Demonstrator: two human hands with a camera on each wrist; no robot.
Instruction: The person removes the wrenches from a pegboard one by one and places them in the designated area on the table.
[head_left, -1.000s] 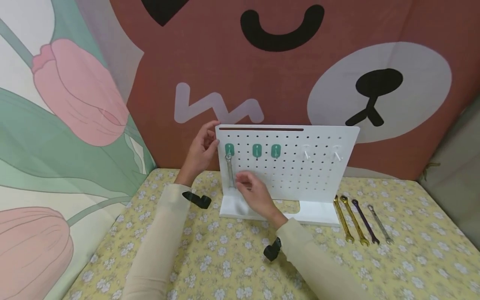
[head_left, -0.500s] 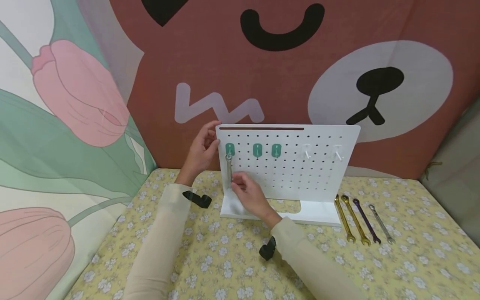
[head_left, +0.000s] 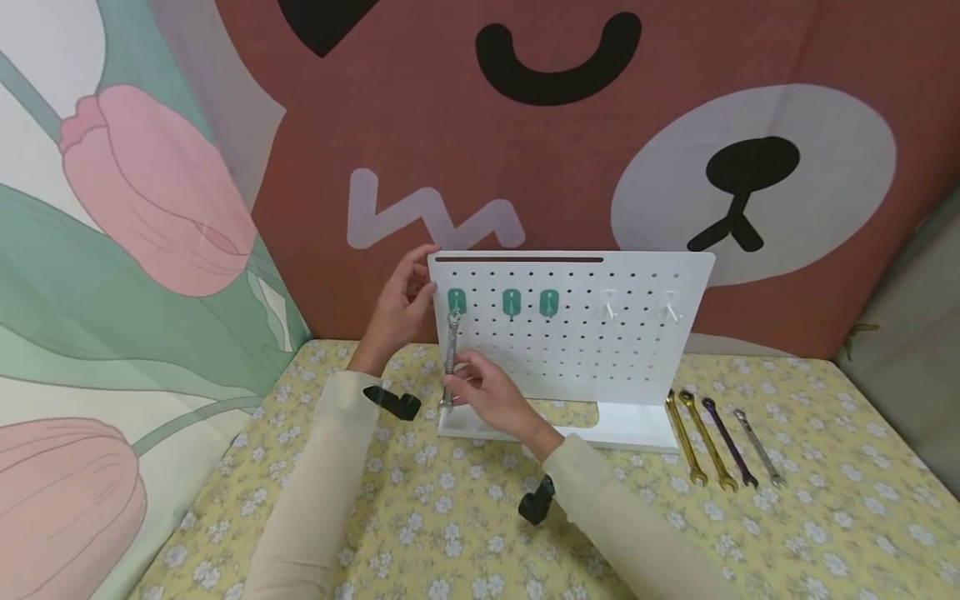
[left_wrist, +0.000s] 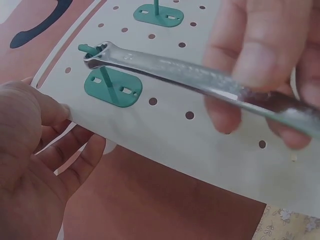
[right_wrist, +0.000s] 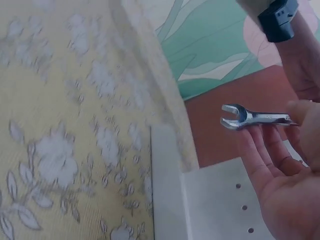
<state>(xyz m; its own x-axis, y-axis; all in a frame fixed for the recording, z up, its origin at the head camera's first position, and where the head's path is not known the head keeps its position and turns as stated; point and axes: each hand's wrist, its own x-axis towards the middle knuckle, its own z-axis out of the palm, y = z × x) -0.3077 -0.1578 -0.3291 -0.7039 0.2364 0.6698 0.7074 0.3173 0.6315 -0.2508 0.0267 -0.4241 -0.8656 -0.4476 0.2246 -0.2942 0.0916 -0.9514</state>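
A silver combination wrench has its ring end around the leftmost green hook of the white pegboard. My right hand pinches its shank between thumb and fingers. In the right wrist view the wrench's open end sticks out past the fingers, and in the left wrist view the shank slants away from the board. At the board's upper left edge, my left hand grips it, thumb at the front and fingers behind.
Two more green hooks and two clear hooks sit along the same board. Several wrenches, gold, purple and silver, lie on the flowered tablecloth to the right. A printed curtain hangs close behind.
My right hand has moved left and taken hold of the hanging wrench. The wrench's lower end has swung out from the board and slightly left. My left hand stays at the edge.
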